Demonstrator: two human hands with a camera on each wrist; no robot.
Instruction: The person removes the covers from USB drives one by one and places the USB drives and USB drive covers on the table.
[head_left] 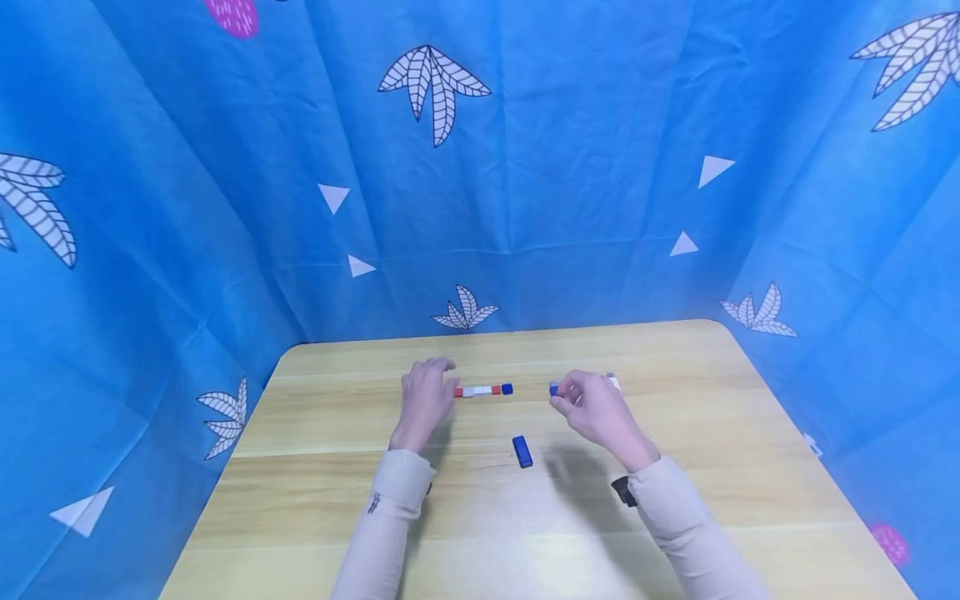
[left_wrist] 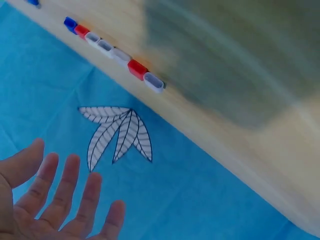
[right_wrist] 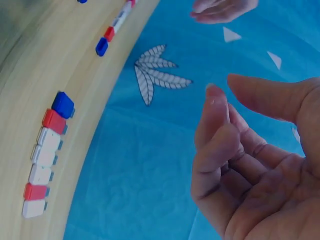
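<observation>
A row of small plastic pieces (left_wrist: 120, 56), coloured blue, red and white, lies near the table's far edge. My left hand (head_left: 427, 396) hovers by this row's left end, fingers extended and empty. A similar row (right_wrist: 44, 156) lies further right, with a blue piece (right_wrist: 63, 105) at its inner end. My right hand (head_left: 597, 410) is over that second row and hides most of it in the head view. Its fingers bend loosely; the thumb and index finger (right_wrist: 215, 107) stand slightly apart with nothing between them. Between the forearms rests a blue bar (head_left: 522, 451).
The pale wooden table (head_left: 480, 533) has rounded far corners. A blue curtain (head_left: 585, 167) with leaf and triangle prints surrounds its back and sides. Shadows of the arms fall on the tabletop.
</observation>
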